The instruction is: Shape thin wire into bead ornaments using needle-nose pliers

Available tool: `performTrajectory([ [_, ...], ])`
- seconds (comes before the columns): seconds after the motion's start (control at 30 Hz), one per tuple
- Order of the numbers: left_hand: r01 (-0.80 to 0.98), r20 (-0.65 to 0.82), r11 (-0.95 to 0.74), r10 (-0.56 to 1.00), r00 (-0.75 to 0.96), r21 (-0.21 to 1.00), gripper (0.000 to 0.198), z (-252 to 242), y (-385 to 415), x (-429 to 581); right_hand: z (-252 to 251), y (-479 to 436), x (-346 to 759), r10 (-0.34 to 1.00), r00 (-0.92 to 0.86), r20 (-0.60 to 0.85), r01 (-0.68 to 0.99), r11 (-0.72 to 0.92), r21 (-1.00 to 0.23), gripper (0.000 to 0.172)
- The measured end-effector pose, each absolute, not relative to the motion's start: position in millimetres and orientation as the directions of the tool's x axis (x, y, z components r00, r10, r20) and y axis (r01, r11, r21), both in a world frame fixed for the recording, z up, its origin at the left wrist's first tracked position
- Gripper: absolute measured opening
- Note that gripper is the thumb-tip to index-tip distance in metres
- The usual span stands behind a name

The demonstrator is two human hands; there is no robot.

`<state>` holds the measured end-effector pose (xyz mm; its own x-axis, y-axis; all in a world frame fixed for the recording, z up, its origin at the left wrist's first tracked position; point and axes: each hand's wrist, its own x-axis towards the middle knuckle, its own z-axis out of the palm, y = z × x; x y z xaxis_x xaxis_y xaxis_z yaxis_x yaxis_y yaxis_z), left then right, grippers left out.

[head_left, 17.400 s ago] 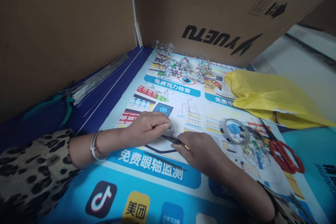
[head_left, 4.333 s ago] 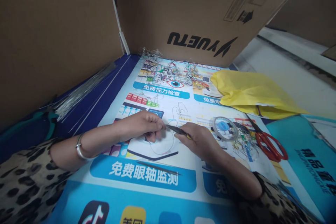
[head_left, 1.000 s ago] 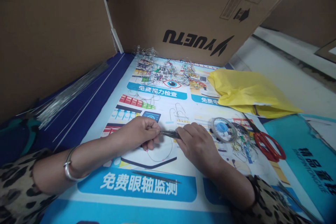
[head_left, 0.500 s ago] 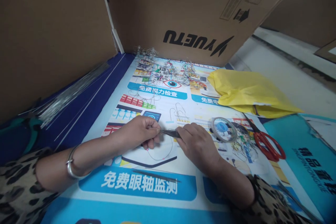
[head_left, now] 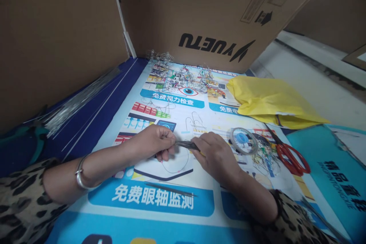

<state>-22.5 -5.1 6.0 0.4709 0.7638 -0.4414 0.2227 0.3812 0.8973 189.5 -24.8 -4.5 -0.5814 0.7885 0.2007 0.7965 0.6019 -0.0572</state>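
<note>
My left hand [head_left: 164, 143] is closed in a pinch, with thumb and forefinger on a thin wire loop [head_left: 178, 171]. Small pinkish spots show on the loop, which curves down over the printed sheet. A pair of dark tweezers [head_left: 187, 144] is gripped in my right hand [head_left: 215, 158], its narrow tips meeting my left fingertips. What exactly the tips pinch is too small to make out. Below my hands lies a slim dark tool [head_left: 171, 190]. Bent wire pieces [head_left: 194, 120] rest just beyond my fingers.
Tangled wire pieces [head_left: 206, 76] lie near the cardboard box [head_left: 211, 11]. Straight wires [head_left: 77, 103] are bundled at left, near teal-handled pliers [head_left: 37, 145]. To the right are a tape roll [head_left: 244, 141], red scissors [head_left: 291, 159], a yellow bag [head_left: 274, 99] and more wires [head_left: 265, 156].
The tweezers' prongs show slightly more apart near my right fingers. Both hands keep almost the same place, and the whole view has shifted a little.
</note>
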Motion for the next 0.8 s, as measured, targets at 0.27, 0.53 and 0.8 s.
performTrajectory([
  [0.27, 0.214, -0.429, 0.371, 0.777, 0.461, 0.903, 0.019, 5.6, -5.4, -22.8, -3.4, -24.6, 188.5, 0.767, -0.598, 0.230, 0.793, 0.608, 0.036, 0.009],
  [0.53, 0.224, -0.437, 0.375, 0.770, 0.465, 0.900, 0.021, 8.1, -5.1, -21.3, -6.8, -25.5, 188.8, 0.777, -0.589, 0.224, 0.792, 0.610, -0.033, 0.011],
  [0.8, 0.213, -0.434, 0.378, 0.768, 0.471, 0.901, 0.019, 8.0, -6.3, -22.4, -9.2, -25.0, 188.7, 0.777, -0.589, 0.222, 0.789, 0.612, -0.050, 0.013],
])
